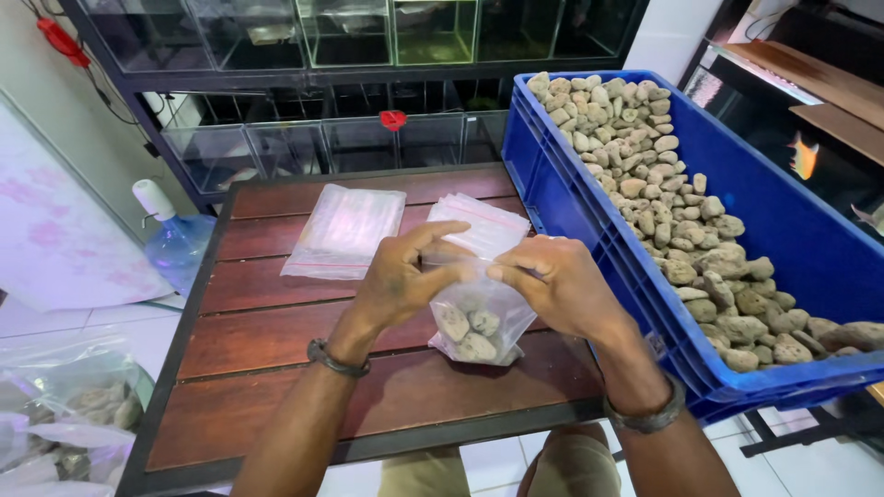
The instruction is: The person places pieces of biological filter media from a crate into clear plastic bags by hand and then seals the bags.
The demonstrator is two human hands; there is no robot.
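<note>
Both our left hand [398, 276] and right hand [552, 281] pinch the stone-filled zip bag [479, 317] shut along its top, with sealing apparently under way.

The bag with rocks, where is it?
The bag is mid-table in the head view, held up between both hands, just left of the blue crate.

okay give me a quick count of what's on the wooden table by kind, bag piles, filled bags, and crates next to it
Piles of empty bags: 2
Filled bag: 1, held by the left hand and right hand
Blue crate: 1, holding stones
Total: 4
</note>
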